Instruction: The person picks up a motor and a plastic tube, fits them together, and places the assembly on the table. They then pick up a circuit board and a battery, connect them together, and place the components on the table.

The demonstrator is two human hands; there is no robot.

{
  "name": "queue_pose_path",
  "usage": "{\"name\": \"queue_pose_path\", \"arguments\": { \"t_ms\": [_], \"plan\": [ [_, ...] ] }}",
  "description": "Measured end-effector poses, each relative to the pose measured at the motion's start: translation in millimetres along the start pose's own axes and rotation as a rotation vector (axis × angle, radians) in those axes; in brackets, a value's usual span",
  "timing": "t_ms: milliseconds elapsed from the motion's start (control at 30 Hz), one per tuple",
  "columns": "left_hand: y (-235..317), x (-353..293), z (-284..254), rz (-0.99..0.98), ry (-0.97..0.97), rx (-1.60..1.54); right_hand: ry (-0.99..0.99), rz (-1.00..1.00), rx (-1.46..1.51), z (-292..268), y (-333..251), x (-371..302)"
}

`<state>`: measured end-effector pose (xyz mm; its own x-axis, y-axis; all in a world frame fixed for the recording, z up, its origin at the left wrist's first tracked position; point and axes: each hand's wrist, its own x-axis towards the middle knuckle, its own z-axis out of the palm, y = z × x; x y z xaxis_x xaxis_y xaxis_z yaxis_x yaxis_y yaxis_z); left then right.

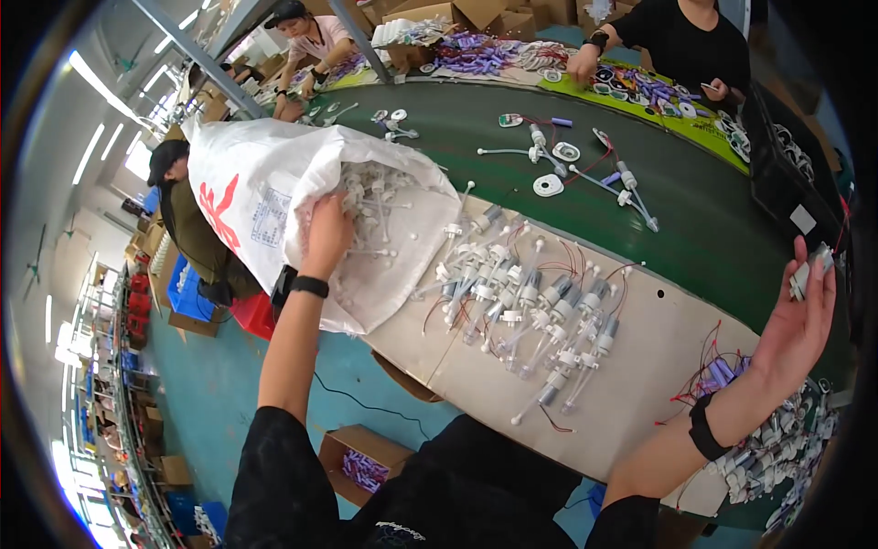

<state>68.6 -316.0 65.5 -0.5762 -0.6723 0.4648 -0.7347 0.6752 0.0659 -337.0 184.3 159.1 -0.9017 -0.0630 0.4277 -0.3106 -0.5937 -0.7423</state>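
Observation:
My left hand reaches into the mouth of a large white woven sack, which lies on its side on the table. Its fingers are hidden among the clear and white plastic tube pieces inside. Raised at the far right, my right hand grips a small motor with a white fitting. Between my arms, a heap of assembled small motors with white fittings, clear tubes and red wires is spread over the tan tabletop.
A green conveyor belt beyond the table carries several tubed assemblies. More motors and purple battery cells lie at right, below a black bin. A cardboard box stands on the floor. Co-workers sit across the belt.

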Motion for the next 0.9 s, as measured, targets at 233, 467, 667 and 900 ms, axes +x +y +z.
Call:
{"name": "queue_pose_path", "arguments": {
  "t_ms": [233, 467, 667, 900],
  "plan": [
    [27, 57, 44, 0.012, -0.109, 0.18, 0.038, -0.01, -0.029, -5, -12, -5],
    [35, 55, 42, -0.027, -0.15, 0.317, -0.043, 0.045, -0.096, 9, -18, -18],
    [105, 7, -49, -0.363, -0.465, -0.829, -0.06, -0.031, -0.215, 31, -27, -23],
    [235, 16, -61, -0.327, -0.7, -2.042, -0.167, 0.155, 0.023, 57, 9, -27]
  ]
}}
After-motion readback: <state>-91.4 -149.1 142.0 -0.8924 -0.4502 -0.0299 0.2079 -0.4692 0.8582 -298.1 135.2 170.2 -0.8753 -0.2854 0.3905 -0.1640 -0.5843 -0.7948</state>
